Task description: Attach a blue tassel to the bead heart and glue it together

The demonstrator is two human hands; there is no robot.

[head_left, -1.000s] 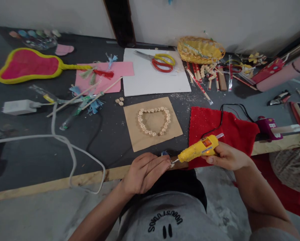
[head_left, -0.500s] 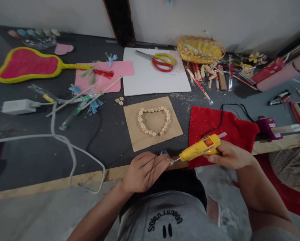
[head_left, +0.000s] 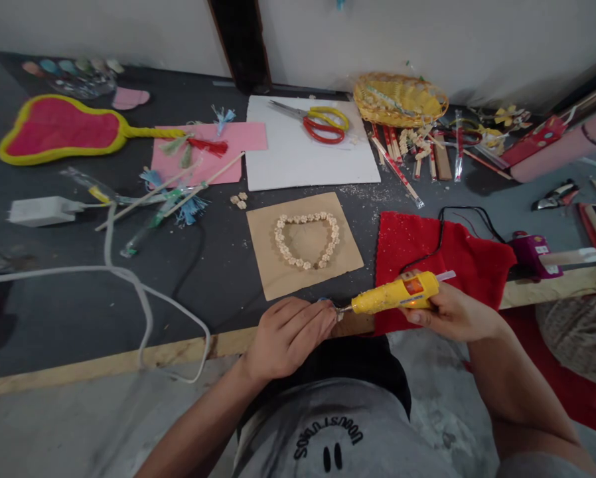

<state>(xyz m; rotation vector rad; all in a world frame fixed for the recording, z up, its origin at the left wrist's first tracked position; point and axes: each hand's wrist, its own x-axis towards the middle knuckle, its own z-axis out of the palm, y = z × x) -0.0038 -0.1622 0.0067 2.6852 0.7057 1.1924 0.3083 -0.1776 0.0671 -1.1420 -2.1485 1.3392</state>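
My right hand [head_left: 454, 311] grips a yellow glue gun [head_left: 395, 294], an orange light glowing on its side. Its metal nozzle meets a small pale piece [head_left: 338, 315] pinched in the fingertips of my left hand [head_left: 291, 335], at the table's front edge. Something bluish shows behind those fingertips, too small to make out. Just beyond my hands lies a tan card [head_left: 305, 284] bearing a rounded, heart-like outline of small beige flower shapes [head_left: 334, 232]. Several loose beige pieces [head_left: 239, 200] rest left of the card.
Red cloth [head_left: 445, 249] lies under the gun's cord. Scissors [head_left: 322, 124] sit on a white board [head_left: 310, 166], beside a yellow basket [head_left: 400, 99]. Tassels and sticks lie near a pink-and-yellow fan shape [head_left: 64, 129]. A white cable [head_left: 141, 292] loops over the front edge at left.
The glue gun has shifted slightly left and turned more level, its nozzle now nearer my left fingertips. My left hand has barely moved.
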